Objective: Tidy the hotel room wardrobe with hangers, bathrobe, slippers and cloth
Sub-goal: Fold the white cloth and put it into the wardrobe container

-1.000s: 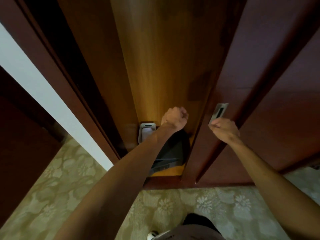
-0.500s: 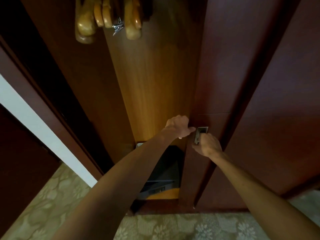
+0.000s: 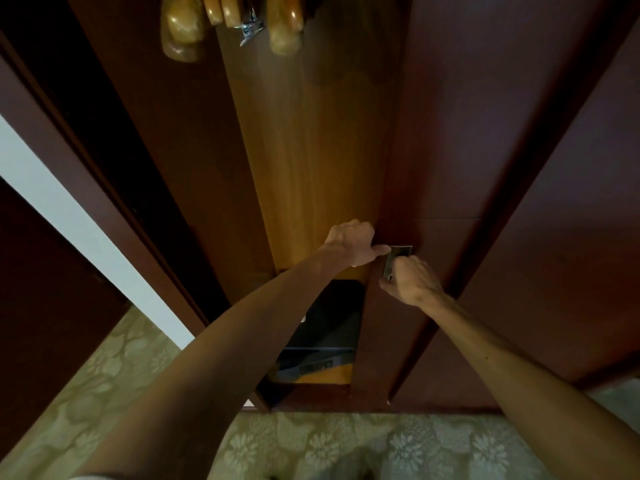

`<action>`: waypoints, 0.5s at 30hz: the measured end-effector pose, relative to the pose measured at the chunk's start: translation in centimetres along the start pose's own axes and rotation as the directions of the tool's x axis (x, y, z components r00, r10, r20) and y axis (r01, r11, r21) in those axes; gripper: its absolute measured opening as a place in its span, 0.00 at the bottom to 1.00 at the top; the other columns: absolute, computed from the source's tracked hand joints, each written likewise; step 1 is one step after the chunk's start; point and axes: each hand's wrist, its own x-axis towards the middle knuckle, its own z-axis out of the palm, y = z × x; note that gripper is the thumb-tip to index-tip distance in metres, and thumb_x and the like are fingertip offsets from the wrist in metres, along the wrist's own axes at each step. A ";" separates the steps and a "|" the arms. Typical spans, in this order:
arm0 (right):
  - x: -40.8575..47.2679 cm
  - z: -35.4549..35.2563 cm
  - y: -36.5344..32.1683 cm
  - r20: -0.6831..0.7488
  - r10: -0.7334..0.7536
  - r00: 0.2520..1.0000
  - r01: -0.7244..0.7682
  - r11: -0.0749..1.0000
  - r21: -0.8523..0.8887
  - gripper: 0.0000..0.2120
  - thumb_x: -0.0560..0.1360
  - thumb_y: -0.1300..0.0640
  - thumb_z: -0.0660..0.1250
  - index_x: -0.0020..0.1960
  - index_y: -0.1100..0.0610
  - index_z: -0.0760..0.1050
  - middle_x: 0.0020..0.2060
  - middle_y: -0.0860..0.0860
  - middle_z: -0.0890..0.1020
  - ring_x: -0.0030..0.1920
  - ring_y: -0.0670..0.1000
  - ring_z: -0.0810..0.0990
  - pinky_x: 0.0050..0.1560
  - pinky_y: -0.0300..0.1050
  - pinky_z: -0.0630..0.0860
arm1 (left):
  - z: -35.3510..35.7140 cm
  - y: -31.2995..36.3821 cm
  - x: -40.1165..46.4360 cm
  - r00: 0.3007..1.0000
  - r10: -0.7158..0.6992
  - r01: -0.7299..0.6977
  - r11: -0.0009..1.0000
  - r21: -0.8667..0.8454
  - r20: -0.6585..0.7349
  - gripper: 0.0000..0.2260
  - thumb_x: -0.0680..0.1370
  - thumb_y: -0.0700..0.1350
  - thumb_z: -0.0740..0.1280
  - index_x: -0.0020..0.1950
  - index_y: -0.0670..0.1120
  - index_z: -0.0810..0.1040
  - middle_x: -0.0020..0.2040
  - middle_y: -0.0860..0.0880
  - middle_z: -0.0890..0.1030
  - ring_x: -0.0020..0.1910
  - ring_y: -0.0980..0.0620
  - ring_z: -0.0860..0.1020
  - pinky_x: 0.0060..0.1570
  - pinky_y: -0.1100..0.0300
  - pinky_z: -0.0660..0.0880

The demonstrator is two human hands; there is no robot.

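Wooden hangers [image 3: 239, 22] cropped above

A green carpet [image 3: 311, 445] patterned with pale flowers covers the floor in front of the dark reddish-brown sliding door [image 3: 450, 150], which carries a small recessed metal handle plate [image 3: 401, 252]. In the narrow opening beside the door's edge, a warm orange-brown wooden back panel [image 3: 311, 150] catches the light above a dark, box-like object [image 3: 325, 334] low on the floor, its make unclear. To the far left, a white wall strip [image 3: 69, 220] runs diagonally between dark wooden surfaces.
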 end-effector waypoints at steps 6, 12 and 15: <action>0.1 1.0 -3.7 0.017 -0.006 1.000 0.006 1.000 0.016 0.15 0.75 0.49 0.71 0.34 0.52 0.70 0.36 0.50 0.79 0.39 0.53 0.82 0.35 0.44 0.72 | -0.6 -3.4 -1.9 1.000 -0.007 0.007 1.000 -0.010 0.016 0.23 0.80 0.64 0.61 0.35 0.48 0.68 0.33 0.49 0.73 0.37 0.49 0.77 0.44 0.51 0.80; 0.6 2.0 -8.4 0.036 -0.001 0.999 0.001 1.000 0.008 0.11 0.73 0.48 0.72 0.41 0.53 0.74 0.41 0.52 0.80 0.44 0.55 0.83 0.37 0.45 0.73 | -1.2 -8.0 -3.8 0.999 -0.034 0.034 0.999 -0.018 0.012 0.23 0.80 0.63 0.61 0.34 0.48 0.67 0.33 0.50 0.73 0.37 0.48 0.76 0.45 0.50 0.79; 0.8 2.6 -10.8 0.045 -0.005 0.999 0.005 1.000 -0.005 0.11 0.73 0.48 0.72 0.47 0.55 0.78 0.44 0.52 0.82 0.47 0.56 0.83 0.39 0.46 0.75 | -1.5 -10.2 -4.8 0.998 -0.053 0.053 0.998 -0.021 0.020 0.22 0.80 0.62 0.62 0.34 0.48 0.68 0.34 0.49 0.73 0.37 0.48 0.75 0.45 0.50 0.79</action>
